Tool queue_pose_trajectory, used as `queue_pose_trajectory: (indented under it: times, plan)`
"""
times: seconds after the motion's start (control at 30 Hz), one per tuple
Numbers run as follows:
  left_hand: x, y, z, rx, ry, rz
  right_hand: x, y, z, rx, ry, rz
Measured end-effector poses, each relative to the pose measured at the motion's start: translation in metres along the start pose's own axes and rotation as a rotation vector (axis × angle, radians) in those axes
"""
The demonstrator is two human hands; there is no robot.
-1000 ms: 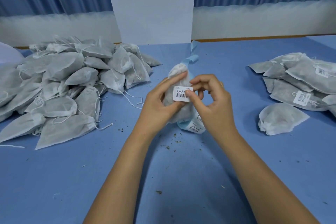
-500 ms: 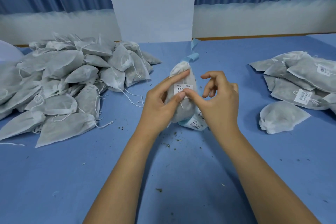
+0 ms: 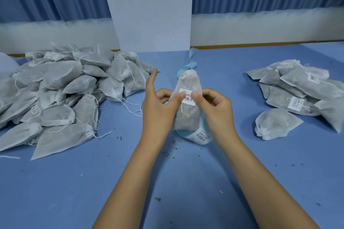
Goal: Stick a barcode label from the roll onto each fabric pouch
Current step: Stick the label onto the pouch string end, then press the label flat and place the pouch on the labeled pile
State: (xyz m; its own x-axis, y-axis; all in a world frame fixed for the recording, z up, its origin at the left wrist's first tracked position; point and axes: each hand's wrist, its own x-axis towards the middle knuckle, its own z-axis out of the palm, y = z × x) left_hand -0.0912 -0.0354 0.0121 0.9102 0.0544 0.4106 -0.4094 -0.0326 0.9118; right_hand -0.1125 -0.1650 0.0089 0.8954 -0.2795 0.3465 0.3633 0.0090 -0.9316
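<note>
I hold a grey-white fabric pouch (image 3: pixel 187 115) upright at the table's middle. A white barcode label (image 3: pixel 188 98) lies on its upper front. My left hand (image 3: pixel 160 106) grips the pouch's left side, thumb on the label's left end, index finger stretched up and away. My right hand (image 3: pixel 216 107) grips the right side, thumb pressing the label's right end. The label roll (image 3: pixel 201 136) lies on the table under the pouch, mostly hidden, and its blue backing strip (image 3: pixel 189 66) trails away behind the pouch.
A big heap of unlabelled pouches (image 3: pixel 61 96) fills the left of the blue table (image 3: pixel 167 182). A smaller pile of labelled pouches (image 3: pixel 301 95) lies at right, one loose pouch (image 3: pixel 275 124) in front. A white panel (image 3: pixel 150 9) stands behind. Crumbs dot the cloth.
The label went from pinched at my right fingertips to lying flat on the pouch. Both thumbs now press it, and my left index finger has lifted off.
</note>
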Motion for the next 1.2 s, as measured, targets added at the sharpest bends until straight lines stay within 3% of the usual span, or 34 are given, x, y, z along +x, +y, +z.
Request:
queue_pose_trajectory:
  times: [0.1, 0.27, 0.47, 0.57, 0.77, 0.9, 1.03, 1.2]
  plan:
    - [0.000, 0.004, 0.013, -0.012, 0.016, -0.039, -0.003, -0.002, -0.008, 0.011, -0.007, 0.045]
    - [-0.005, 0.019, 0.048, 0.142, -0.119, -0.133, -0.001, -0.011, -0.041, 0.050, 0.140, 0.055]
    - [-0.008, 0.039, 0.099, 0.161, -0.067, -0.036, -0.008, -0.022, -0.092, 0.085, 0.053, 0.147]
    - [-0.010, 0.047, 0.126, 0.205, -0.129, 0.023, -0.012, -0.028, -0.116, 0.038, 0.053, 0.193]
    - [-0.021, 0.047, 0.171, 0.132, -0.235, -0.052, -0.001, -0.036, -0.162, 0.020, 0.300, 0.305]
    - [-0.025, 0.045, 0.189, 0.125, -0.344, -0.105, 0.038, -0.044, -0.200, 0.296, 0.494, 0.279]
    - [-0.024, 0.041, 0.193, 0.146, -0.379, -0.158, 0.050, -0.030, -0.213, 0.316, 0.452, 0.464]
    - [-0.020, 0.036, 0.183, 0.201, -0.379, -0.116, 0.034, -0.021, -0.163, 0.175, 0.233, 0.457]
